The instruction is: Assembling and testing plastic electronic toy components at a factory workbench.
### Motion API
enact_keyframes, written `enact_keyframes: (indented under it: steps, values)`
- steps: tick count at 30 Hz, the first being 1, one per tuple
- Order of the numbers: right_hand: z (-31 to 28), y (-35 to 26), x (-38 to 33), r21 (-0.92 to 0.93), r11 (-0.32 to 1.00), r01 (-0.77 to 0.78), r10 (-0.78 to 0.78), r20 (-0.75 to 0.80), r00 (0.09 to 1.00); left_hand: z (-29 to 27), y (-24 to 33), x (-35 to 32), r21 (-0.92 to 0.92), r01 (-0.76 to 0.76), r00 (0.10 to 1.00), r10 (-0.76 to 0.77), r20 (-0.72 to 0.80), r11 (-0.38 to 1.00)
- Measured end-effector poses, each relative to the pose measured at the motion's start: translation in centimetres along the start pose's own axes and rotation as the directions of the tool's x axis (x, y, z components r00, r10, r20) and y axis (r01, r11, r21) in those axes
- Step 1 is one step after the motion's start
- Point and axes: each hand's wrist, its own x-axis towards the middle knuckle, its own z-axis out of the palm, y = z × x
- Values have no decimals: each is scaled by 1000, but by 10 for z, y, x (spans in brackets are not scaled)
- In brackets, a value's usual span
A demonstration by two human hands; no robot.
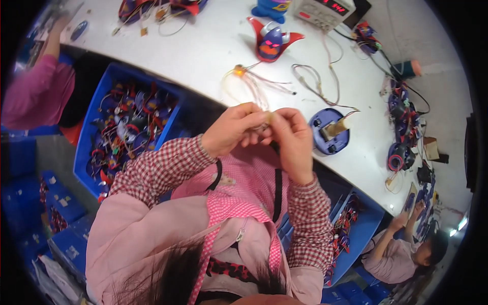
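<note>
My left hand point(231, 129) and my right hand point(295, 142) meet at the table's near edge, fingertips pinched together. Thin pale wires point(258, 92) run into the fingers of my left hand. What the right fingertips pinch is too small and covered to make out. The wires lead up to a small part glowing orange point(239, 70) on the table. Beyond it stands a purple toy figure point(272, 43) with red wings and lit pink eyes. Right of my right hand lies a round purple toy base point(330, 147) with a tan cylindrical part on it.
A blue bin point(84, 147) of toy parts stands at left, another blue bin point(373, 218) at right. A power supply point(325, 12) with a red display sits at the back, its cable point(333, 76) looping over the white table point(203, 56). Co-workers sit at left and lower right.
</note>
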Motion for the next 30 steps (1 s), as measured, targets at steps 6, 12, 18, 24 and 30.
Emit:
enact_keyframes:
  steps: [6,12,18,24,30]
  values:
    - [-7,14,-1,-358,918,172,-180,12,984,-8,3,6,115,38,999,-38,-2,993]
    - [-15,20,2,-689,463,557,-600,219,769,-3,4,7,163,65,996,-53,-74,985]
    - [-15,18,-1,-673,545,499,-544,169,822,-3,-2,7,219,30,997,-15,-70,975]
    - [-12,16,-3,-628,652,425,-467,109,878,-4,-3,7,178,-2,999,12,-53,984]
    - [-9,18,-5,-634,659,405,-455,92,886,-6,-4,6,155,-5,999,13,-53,988]
